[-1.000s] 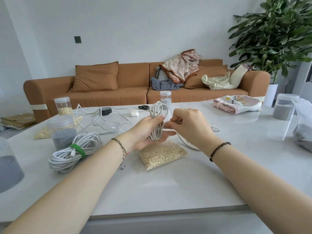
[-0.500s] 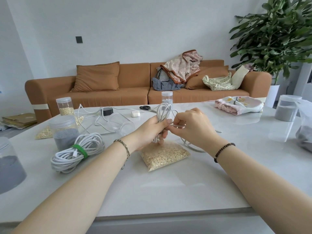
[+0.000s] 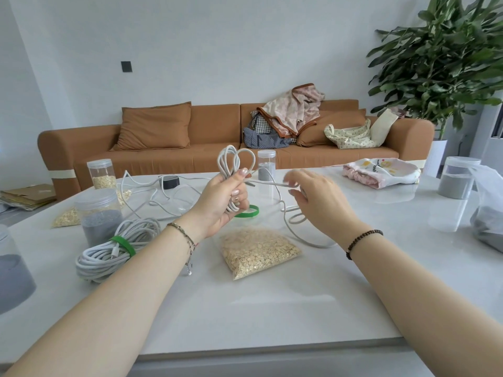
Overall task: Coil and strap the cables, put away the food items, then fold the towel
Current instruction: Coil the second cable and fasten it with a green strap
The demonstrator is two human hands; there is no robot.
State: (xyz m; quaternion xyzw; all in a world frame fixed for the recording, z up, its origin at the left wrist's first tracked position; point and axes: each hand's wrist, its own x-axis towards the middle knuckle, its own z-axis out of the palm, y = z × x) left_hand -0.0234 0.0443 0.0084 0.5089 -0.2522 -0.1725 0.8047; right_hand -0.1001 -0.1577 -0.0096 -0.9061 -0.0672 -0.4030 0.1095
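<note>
Your left hand point(image 3: 221, 202) grasps the loops of the white cable point(image 3: 231, 161). Your right hand point(image 3: 318, 205), blurred, is at its loose strand, and I cannot tell whether it pinches.

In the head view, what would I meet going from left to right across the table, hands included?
Strapped cable coil → left hand gripping cable loops → right hand → folded towel → grey-filled jar.

We see a brown sofa point(image 3: 217, 148) at twelve o'clock beyond the white table point(image 3: 272, 308); its cushion point(image 3: 155, 126) lies toward eleven; heaped clothes point(image 3: 294, 110) and a dotted tote bag point(image 3: 351, 134) sit toward one; a leafy plant point(image 3: 441, 55) stands at two; cardboard point(image 3: 27, 195) lies at nine.
</note>
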